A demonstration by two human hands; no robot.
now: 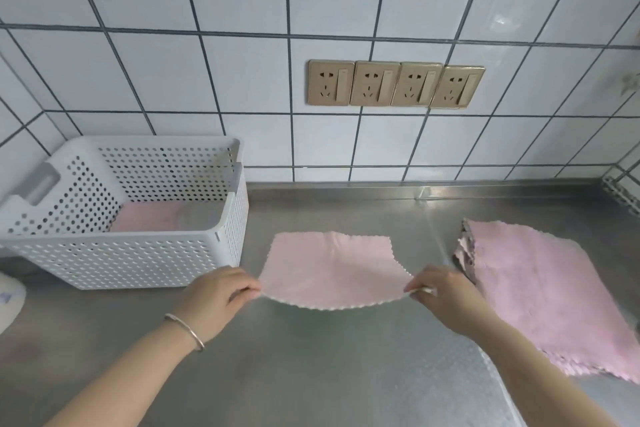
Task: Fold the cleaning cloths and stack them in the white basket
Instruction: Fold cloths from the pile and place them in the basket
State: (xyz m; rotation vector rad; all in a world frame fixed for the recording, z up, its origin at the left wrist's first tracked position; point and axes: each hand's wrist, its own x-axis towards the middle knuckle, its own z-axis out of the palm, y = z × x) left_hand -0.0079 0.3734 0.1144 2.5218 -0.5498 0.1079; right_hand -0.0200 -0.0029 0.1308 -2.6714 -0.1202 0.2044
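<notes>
Both hands are on one pink cloth (pixel 329 267), each pinching a near corner: the left hand (pixel 214 298) has its grip closed on the left corner, the right hand (pixel 443 298) has its grip closed on the right one. The near edge hangs between the two grips in a shallow sag, lifted off the steel desk (pixel 311 367), while the far half of the cloth seems to lie on the desk beyond the fingers.

The grips look thin, just fingertips on a scalloped hem. If either corner slips as the near edge is carried forward, I'd expect the fold to land crooked, with one side overshooting the far edge. The sag in the middle could also tuck under itself and leave a crease inside the fold.

Just to the right of the right grip sits the pile of unfolded cloths (pixel 547 291). It is close to that wrist, so a wide sweep could drag its top layer or nudge the whole pile askew.

The white basket (pixel 138 253) stands to the left of the left grip, very near it, with a folded pink cloth (pixel 149 218) already lying in the bottom. The basket looks light. A knock from the left hand or forearm could shove it sideways, and a loosely folded cloth could spring open when dropped in.
</notes>
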